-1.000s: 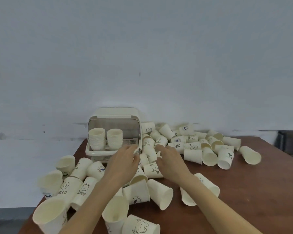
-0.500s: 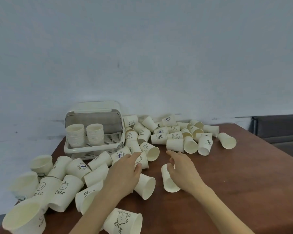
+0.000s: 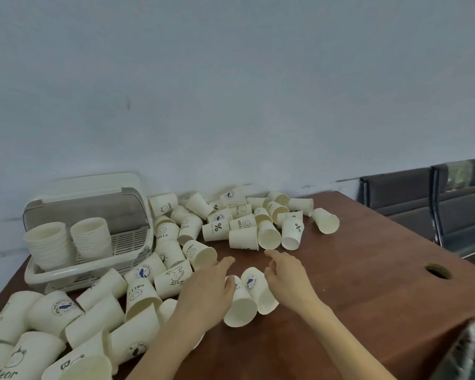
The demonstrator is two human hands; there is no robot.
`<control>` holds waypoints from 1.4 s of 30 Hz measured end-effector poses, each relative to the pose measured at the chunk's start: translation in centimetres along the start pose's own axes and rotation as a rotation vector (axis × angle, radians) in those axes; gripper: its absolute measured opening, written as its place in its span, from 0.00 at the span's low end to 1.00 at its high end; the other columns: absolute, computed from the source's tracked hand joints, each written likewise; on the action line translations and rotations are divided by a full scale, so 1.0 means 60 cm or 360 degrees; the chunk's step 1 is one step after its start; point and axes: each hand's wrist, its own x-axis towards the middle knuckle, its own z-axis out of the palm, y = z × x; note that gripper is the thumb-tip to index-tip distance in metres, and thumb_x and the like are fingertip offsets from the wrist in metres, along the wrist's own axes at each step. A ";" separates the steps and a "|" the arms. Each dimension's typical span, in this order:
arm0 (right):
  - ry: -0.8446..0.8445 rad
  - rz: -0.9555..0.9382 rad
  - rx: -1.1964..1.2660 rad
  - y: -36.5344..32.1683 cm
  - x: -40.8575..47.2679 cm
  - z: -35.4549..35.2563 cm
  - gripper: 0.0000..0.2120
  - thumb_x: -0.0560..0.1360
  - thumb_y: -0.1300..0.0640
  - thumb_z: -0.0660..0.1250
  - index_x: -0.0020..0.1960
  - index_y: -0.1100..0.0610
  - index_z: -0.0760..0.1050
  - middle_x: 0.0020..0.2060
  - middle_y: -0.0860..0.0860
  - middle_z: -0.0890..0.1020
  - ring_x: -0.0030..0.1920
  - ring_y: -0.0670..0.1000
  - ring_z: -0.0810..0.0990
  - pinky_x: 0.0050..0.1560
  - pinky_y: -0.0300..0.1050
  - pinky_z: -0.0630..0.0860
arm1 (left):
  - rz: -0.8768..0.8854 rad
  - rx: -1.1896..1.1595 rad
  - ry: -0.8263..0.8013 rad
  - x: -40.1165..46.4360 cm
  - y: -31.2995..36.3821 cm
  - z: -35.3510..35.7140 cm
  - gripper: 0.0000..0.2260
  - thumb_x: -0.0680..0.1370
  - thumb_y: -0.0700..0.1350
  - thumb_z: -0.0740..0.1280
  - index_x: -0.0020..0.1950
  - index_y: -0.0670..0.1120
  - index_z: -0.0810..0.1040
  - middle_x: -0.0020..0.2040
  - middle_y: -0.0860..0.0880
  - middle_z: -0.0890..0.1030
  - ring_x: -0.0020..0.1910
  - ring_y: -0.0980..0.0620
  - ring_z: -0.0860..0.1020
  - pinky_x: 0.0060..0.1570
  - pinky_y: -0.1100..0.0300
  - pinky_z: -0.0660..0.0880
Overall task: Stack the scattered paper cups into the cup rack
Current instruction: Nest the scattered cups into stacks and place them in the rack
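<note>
A white plastic cup rack [image 3: 66,272] with a raised lid stands at the table's back left. It holds two stacks of paper cups [image 3: 47,242] [image 3: 91,237]. Many loose paper cups lie on their sides, in a heap right of the rack [image 3: 242,237] and another at the front left [image 3: 93,325]. Two cups lie side by side between my hands, a plain one [image 3: 240,308] and one with a blue logo [image 3: 258,289]. My left hand [image 3: 209,292] lies against the plain cup with its thumb on it and fingers stretched forward. My right hand [image 3: 288,275] touches the logo cup from the right, fingers straight.
The brown wooden table [image 3: 368,270] has a round cable hole [image 3: 438,271] near its right edge. Dark chairs [image 3: 422,204] stand beyond the right side. A pale wall runs directly behind the rack and cups.
Both hands came back from the rack's front toward the table's middle. The view swung, shifting the rack leftwards. Two cups now lie together between the hands.
</note>
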 end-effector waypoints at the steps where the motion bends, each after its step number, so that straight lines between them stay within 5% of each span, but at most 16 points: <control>1: 0.0004 0.0019 -0.0005 0.008 0.006 0.001 0.21 0.77 0.58 0.58 0.70 0.53 0.68 0.47 0.49 0.77 0.52 0.51 0.74 0.55 0.46 0.72 | 0.0006 0.0008 -0.0021 0.008 0.002 0.006 0.18 0.80 0.51 0.56 0.71 0.56 0.66 0.53 0.54 0.75 0.51 0.52 0.77 0.51 0.51 0.75; 10: 0.0093 0.0246 -0.0073 0.075 0.122 -0.031 0.15 0.77 0.60 0.57 0.61 0.59 0.74 0.50 0.57 0.81 0.54 0.60 0.78 0.50 0.48 0.72 | 0.0111 0.0076 -0.0134 0.096 0.025 0.052 0.18 0.81 0.49 0.55 0.71 0.54 0.67 0.48 0.53 0.73 0.50 0.52 0.75 0.48 0.55 0.73; 15: 0.0085 0.0393 -0.0238 0.124 0.223 -0.037 0.15 0.77 0.59 0.57 0.62 0.61 0.72 0.55 0.60 0.79 0.56 0.61 0.76 0.51 0.50 0.72 | 0.0112 0.0113 -0.0173 0.142 0.025 0.078 0.16 0.80 0.47 0.55 0.67 0.52 0.71 0.53 0.51 0.76 0.54 0.50 0.75 0.52 0.51 0.74; 19: -0.0030 0.0412 -0.0348 0.154 0.273 -0.035 0.04 0.76 0.59 0.59 0.50 0.58 0.69 0.51 0.59 0.79 0.52 0.60 0.77 0.44 0.48 0.71 | 0.0116 0.0252 -0.0208 0.165 0.008 0.091 0.14 0.81 0.47 0.54 0.64 0.51 0.71 0.53 0.52 0.76 0.52 0.50 0.76 0.48 0.54 0.74; 23: -0.0239 0.0413 -0.0482 0.170 0.301 -0.029 0.12 0.77 0.56 0.59 0.57 0.60 0.69 0.53 0.57 0.77 0.53 0.58 0.77 0.44 0.47 0.68 | 0.0066 0.0438 -0.0238 0.180 -0.009 0.097 0.13 0.82 0.47 0.53 0.64 0.52 0.71 0.51 0.52 0.73 0.50 0.52 0.74 0.36 0.58 0.64; 30: -0.0405 0.0506 -0.0577 0.168 0.322 -0.025 0.06 0.75 0.59 0.58 0.51 0.59 0.69 0.51 0.55 0.78 0.45 0.54 0.74 0.44 0.46 0.72 | 0.0044 0.0501 -0.0294 0.196 -0.038 0.103 0.16 0.82 0.45 0.52 0.68 0.52 0.70 0.53 0.51 0.73 0.52 0.50 0.75 0.42 0.56 0.69; 36: -0.0264 0.0522 -0.0445 0.163 0.315 -0.028 0.22 0.71 0.56 0.66 0.62 0.62 0.65 0.44 0.52 0.75 0.46 0.54 0.76 0.36 0.43 0.69 | 0.0056 0.0499 -0.0235 0.192 -0.053 0.089 0.15 0.82 0.46 0.52 0.66 0.52 0.71 0.50 0.51 0.72 0.50 0.50 0.73 0.43 0.55 0.71; 39: -0.0242 0.0513 -0.0401 0.161 0.302 -0.033 0.18 0.71 0.56 0.66 0.57 0.62 0.66 0.42 0.52 0.76 0.44 0.54 0.76 0.30 0.42 0.67 | 0.0053 0.0612 -0.0173 0.186 -0.059 0.078 0.13 0.81 0.44 0.53 0.61 0.50 0.74 0.52 0.49 0.72 0.54 0.49 0.72 0.42 0.56 0.67; 42: -0.0244 0.0469 -0.0462 0.158 0.283 -0.035 0.10 0.73 0.55 0.63 0.51 0.59 0.66 0.48 0.55 0.77 0.46 0.56 0.77 0.38 0.46 0.72 | 0.0007 0.0785 -0.0161 0.182 -0.070 0.071 0.11 0.79 0.41 0.56 0.55 0.48 0.76 0.56 0.47 0.70 0.58 0.47 0.69 0.44 0.57 0.66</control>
